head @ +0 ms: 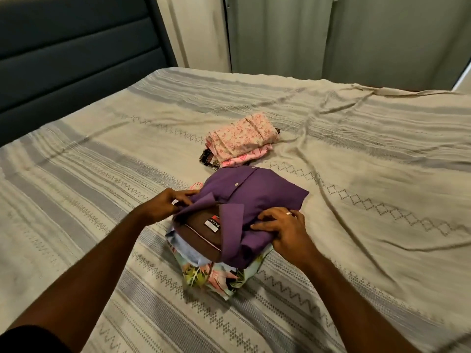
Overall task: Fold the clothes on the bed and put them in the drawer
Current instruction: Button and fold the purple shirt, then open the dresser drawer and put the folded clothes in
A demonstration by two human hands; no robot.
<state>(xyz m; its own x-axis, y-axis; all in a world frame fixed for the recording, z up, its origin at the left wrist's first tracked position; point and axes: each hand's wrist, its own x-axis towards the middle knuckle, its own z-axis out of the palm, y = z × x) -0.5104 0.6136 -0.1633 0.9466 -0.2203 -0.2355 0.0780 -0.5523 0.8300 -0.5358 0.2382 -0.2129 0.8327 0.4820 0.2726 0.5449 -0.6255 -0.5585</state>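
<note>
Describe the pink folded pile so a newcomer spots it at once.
On the striped bed cover, look past the purple shirt the hands hold. The pink floral pile lies beyond it, untouched, the only pale pink stack.

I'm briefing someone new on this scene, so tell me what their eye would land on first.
The purple shirt near the bed's middle draws the eye first, topping a stack of folded clothes, with the left hand pinching its collar and the right hand gripping its near edge. Just beyond lies a second folded pile, pink floral clothes, on the striped beige bedspread.
</note>
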